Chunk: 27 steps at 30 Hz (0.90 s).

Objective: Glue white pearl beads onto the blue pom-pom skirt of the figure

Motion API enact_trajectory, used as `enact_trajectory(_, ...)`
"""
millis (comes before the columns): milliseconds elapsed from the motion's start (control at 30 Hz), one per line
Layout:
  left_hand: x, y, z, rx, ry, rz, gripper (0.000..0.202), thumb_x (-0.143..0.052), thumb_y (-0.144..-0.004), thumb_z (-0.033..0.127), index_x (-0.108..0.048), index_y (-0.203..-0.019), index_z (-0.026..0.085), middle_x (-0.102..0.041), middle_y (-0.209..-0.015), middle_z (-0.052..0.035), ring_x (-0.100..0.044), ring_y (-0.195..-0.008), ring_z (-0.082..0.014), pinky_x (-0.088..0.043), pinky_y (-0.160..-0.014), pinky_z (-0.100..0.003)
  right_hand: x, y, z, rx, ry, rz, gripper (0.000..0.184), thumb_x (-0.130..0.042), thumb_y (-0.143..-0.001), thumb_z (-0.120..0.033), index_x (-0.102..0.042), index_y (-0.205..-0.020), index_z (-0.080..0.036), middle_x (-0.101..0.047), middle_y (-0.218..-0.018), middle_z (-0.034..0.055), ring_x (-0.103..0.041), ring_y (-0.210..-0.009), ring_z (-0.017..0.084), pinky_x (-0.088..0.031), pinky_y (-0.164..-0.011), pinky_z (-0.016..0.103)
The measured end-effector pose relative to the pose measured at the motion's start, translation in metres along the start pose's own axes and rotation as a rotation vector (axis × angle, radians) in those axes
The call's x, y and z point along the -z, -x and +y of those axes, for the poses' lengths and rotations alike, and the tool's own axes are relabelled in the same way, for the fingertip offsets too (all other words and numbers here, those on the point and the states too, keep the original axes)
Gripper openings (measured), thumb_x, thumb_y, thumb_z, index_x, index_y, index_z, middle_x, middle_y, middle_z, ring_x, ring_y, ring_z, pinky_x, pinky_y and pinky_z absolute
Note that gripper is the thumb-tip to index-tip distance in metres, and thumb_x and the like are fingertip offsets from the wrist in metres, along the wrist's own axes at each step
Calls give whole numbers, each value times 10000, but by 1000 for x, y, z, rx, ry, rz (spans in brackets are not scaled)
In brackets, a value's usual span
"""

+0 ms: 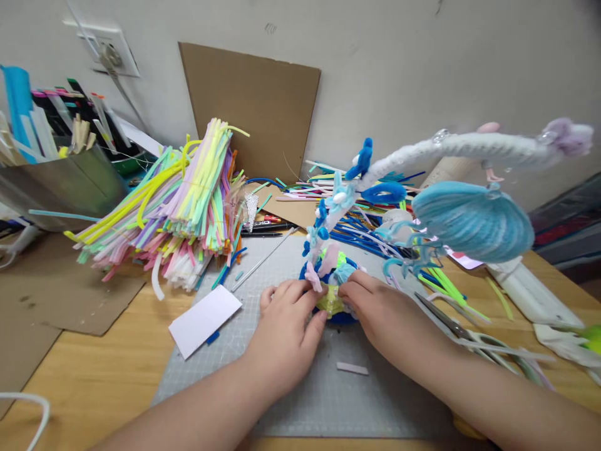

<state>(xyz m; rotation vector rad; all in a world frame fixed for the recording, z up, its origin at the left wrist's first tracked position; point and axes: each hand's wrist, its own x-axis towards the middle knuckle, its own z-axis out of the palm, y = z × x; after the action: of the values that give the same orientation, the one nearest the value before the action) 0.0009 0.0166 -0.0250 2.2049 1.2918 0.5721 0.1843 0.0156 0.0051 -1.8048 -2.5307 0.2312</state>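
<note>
two hands, ours, both on one fuzzy craft piece (335,213), which stands upright on the gray cutting mat (305,401) right in front of us. our left hand (288,326) is at the base's left side, fingers bent, thumb lying near the front; our right hand (389,307) is at the right side, fingers curled down, tips partly hidden. we can't tell if either one is pinching something or just pressing.

looks: small base (331,302), yellow at the front with clear beads, dark blue along the bottom edge, pale pink and light blue bits on top. from it we see a white wrapped stem (451,148) rising and arching to the right, ending in a lavender tuft (568,136). dark blue loops (384,192) and a light blue flower with a white center sit along the lower stem. a big light blue ribbed shape (474,222) hangs under the arch, curly strands at its left.

near our hands: lavender strip (352,368) on the mat, white card (205,321) to the left, scissors (488,347) beside our right forearm.
</note>
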Motion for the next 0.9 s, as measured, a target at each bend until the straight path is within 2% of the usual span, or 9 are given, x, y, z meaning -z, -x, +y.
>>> enact_trajectory(267,-1,2,-1,-9,6,9,291,-438,-947,281,-566,-1208,269,-603,-1206,-59,-488,-1170,-249,-292,-981,-498,5,3,0,-6,59,-14,278,-472,-856,28,-627,-940,-188,-617,-953,55,-634,-844,235,-370,-649,309)
enact_trajectory(533,-1,2,-1,-12,-3,11,279,-441,-947,288,-569,-1194,264,-604,-1188,-56,-488,-1161,-246,-294,-970,-491,4,-1,-3,-32,84,83,208,-455,-945,-100,-614,-1028,-206,-626,-993,54,-652,-789,230,-367,-620,316)
enact_trajectory(733,-2,1,-1,-13,5,9,276,-444,-946,286,-568,-1191,264,-600,-1197,-52,-488,-1161,-247,-293,-971,-493,3,-5,-10,-27,105,32,232,-497,-864,-12,-621,-942,-193,-610,-933,56,-632,-751,228,-321,-583,308)
enact_trajectory(900,-1,1,0,-5,6,6,281,-447,-943,283,-565,-1197,263,-602,-1198,-56,-489,-1164,-248,-290,-977,-499,1,-5,-10,-23,79,21,233,-479,-855,-2,-609,-910,-188,-591,-900,51,-612,-717,214,-285,-570,306)
